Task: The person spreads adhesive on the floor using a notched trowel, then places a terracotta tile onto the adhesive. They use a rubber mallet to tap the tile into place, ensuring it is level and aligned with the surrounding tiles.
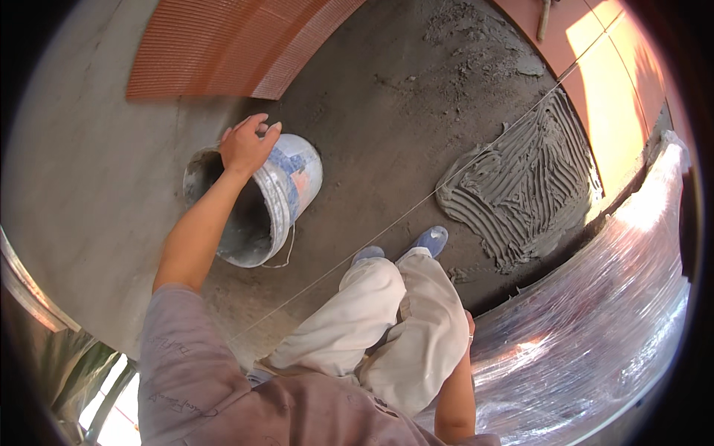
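My left hand [247,145] is at the top rim of a white plastic bucket [297,175] with blue markings and a dirty grey inside, tipped over on the cement floor. Its fingers are bent but apart. My right hand [469,325] is mostly hidden beside my right thigh, so its fingers cannot be seen. My legs in pale trousers and blue shoes point toward a patch of ridged grey mortar [520,186], crossed by a taut string [401,219].
Ribbed terracotta tile [208,41] lies at the top left, square terracotta tiles [599,111] at the upper right with a hand tool [543,18] on them. A long plastic-wrapped bundle [573,320] runs along the right. A curved pale edge [33,286] is at far left.
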Available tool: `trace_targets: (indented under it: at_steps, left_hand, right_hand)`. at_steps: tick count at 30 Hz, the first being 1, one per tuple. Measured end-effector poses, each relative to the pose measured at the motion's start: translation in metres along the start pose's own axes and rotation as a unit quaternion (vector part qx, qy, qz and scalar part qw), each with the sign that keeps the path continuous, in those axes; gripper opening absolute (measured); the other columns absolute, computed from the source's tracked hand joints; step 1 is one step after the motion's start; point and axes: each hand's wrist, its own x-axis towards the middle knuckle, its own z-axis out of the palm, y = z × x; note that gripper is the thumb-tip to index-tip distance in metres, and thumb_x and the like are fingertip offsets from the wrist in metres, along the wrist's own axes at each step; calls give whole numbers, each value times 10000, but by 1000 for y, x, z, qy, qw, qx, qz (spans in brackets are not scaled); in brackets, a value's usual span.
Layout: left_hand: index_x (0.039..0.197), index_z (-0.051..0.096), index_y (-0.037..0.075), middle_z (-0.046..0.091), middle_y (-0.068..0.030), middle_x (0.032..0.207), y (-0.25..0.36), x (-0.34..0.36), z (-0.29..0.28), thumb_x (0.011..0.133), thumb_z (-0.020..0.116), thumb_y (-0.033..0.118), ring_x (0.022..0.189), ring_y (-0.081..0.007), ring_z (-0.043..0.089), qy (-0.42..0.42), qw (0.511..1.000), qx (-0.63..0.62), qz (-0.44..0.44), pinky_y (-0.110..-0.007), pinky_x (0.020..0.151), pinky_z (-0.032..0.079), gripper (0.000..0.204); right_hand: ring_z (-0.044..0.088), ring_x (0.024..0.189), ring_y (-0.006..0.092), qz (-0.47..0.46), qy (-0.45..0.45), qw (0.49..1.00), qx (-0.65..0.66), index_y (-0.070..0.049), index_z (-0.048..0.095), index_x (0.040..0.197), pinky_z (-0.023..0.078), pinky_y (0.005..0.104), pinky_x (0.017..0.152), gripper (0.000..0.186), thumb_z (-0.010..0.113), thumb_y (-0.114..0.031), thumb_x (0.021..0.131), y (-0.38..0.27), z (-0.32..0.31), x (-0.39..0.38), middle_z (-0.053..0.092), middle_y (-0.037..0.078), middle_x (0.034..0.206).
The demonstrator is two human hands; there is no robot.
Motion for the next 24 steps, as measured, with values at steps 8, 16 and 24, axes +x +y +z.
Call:
trace_targets:
  at_steps: [8, 16, 24]
  left_hand:
    - [1209, 659, 135, 721, -25, 1074, 3, 7, -3, 841, 641, 505, 1069, -235, 636, -14, 999, 32, -17, -432, 1068, 345, 522]
    - [1198, 664, 159, 698, -6, 1095, 3, 8, -5, 826, 630, 516, 1186, -198, 569, -24, 999, 4, -36, -456, 1113, 291, 517]
    - [1229, 649, 155, 714, -19, 1088, -7, 3, -3, 836, 652, 498, 1284, -222, 506, 13, 999, -21, 21, -479, 1126, 276, 522]
  right_hand:
    - [616, 695, 92, 146, -62, 987, 9, -47, 630, 1027, 466, 244, 561, 137, 611, -159, 949, -85, -42, -85, 663, 17, 813]
    - [620, 686, 105, 112, -91, 989, -44, -50, 625, 1018, 466, 250, 557, 119, 615, -148, 951, -106, -52, -94, 651, 13, 808]
    - [613, 670, 104, 38, -81, 995, -54, -23, 624, 1012, 464, 248, 552, 128, 610, -135, 953, -126, -31, -113, 651, 28, 811]
